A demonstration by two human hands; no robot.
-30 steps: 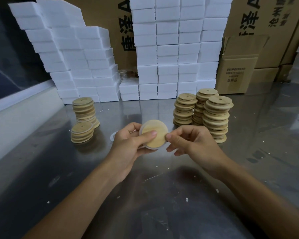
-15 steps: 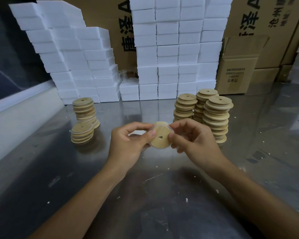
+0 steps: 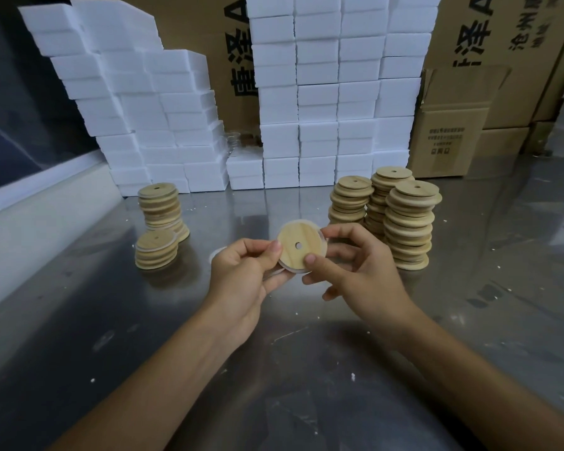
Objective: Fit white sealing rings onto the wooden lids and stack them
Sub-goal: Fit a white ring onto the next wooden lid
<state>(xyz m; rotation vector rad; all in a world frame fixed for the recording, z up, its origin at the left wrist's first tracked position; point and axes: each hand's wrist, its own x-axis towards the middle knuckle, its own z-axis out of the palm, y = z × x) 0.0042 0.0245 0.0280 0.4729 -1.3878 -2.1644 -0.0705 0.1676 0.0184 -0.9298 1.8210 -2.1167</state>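
Two bare forearms reach in from the near edge and meet over the middle of the steel table, raised off its surface. Left hand: palm turned inward toward the right, fingers curled, thumb tip pressed on the left rim of the wooden lid, the other fingers behind it. Right hand: palm turned inward toward the left, thumb pressed on the lid's near face at its lower right, index finger arched over the upper right rim. Both hands pinch the one lid between them.

Lid position: held in the air between the hands, face tilted toward the camera, small centre hole visible. White sealing ring shows as a thin pale band along the lid's right and lower edge; whether it is fully seated all round, cannot tell.

Left of the hands: a tall stack of lids with a short stack just in front of it, pale bands showing between their lids. Right of the hands: three stacks of bare lids close together. A loose pale ring lies on the table just behind the left hand, partly hidden.

Far side: white foam blocks piled in columns, cardboard boxes behind and to the right.
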